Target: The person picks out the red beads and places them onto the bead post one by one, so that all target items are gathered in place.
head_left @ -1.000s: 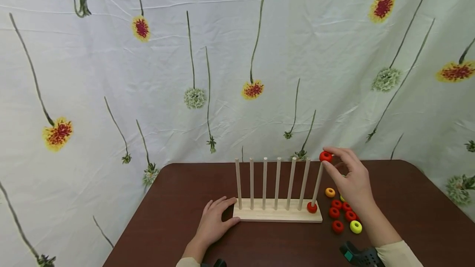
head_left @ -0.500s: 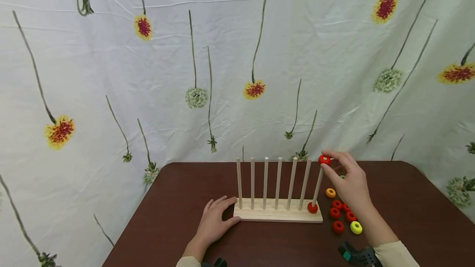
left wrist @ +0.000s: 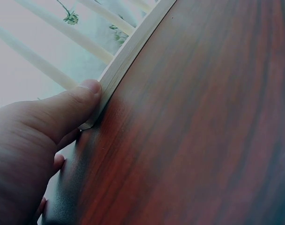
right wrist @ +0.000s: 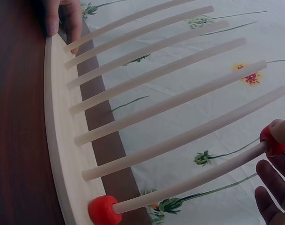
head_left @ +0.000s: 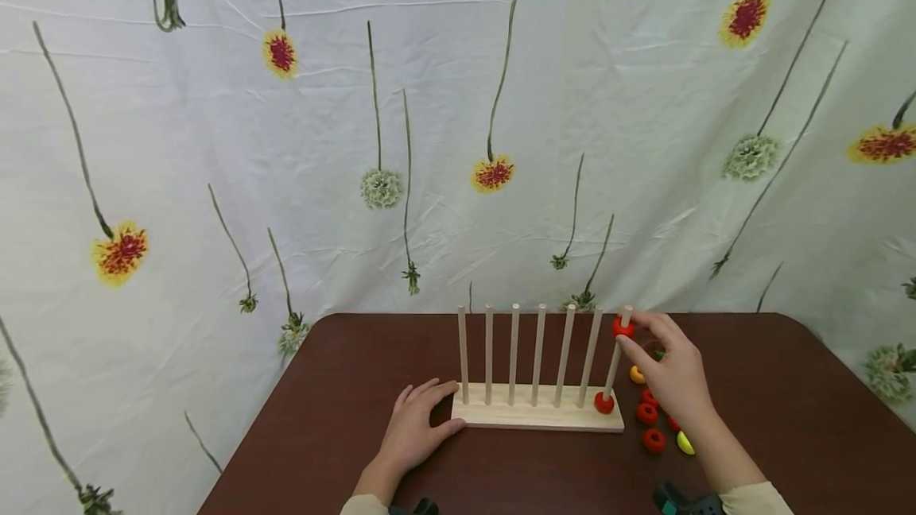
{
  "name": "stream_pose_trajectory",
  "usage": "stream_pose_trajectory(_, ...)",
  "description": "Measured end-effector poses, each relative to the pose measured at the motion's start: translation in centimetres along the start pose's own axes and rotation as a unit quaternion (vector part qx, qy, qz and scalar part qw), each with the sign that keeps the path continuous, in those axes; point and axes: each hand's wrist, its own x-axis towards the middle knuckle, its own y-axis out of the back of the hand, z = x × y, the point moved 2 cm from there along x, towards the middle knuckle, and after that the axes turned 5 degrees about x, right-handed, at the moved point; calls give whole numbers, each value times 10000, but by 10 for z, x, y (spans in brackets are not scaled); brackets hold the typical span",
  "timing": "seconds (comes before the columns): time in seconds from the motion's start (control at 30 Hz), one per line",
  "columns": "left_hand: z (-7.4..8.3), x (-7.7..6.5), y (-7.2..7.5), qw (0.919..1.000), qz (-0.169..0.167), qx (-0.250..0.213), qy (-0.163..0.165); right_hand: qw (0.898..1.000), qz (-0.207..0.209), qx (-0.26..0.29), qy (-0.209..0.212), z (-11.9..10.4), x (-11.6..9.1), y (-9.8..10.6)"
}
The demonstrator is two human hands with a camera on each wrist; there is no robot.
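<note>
A pale wooden peg rack (head_left: 533, 417) stands on the dark table, with several upright pegs in a row. My left hand (head_left: 418, 429) holds its left end, thumb at the front edge (left wrist: 121, 70) and index finger behind. At the rightmost peg, my right hand (head_left: 676, 372) pinches a red bead (head_left: 622, 329) between thumb and fingers. The peg's tip pokes up through this bead, just below the top. Another red bead (right wrist: 105, 210) sits at the foot of the same peg, on the base. The other pegs carry no beads.
Right of the rack lie loose red beads (head_left: 654, 441), an orange bead (head_left: 637, 375) and a yellow bead (head_left: 685, 443), partly hidden by my right forearm. A green bead (head_left: 658, 354) shows behind the hand. A flowered cloth (head_left: 429, 141) hangs behind the table.
The red bead in my right hand has gone from above the rightmost peg's top to slightly down around it. My left hand stays on the rack's end.
</note>
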Motion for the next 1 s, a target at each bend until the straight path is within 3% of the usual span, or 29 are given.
stream_pose_trajectory(0.57, 2, -1, 2, 9999, -6, -113, 24, 9997, -201, -21, -168, 8, -12, -8)
stream_pose_trajectory(1.0, 1, -2, 2, 9999, -33, -133, 30, 9948, -796, 22, -635, 25, -21, -16)
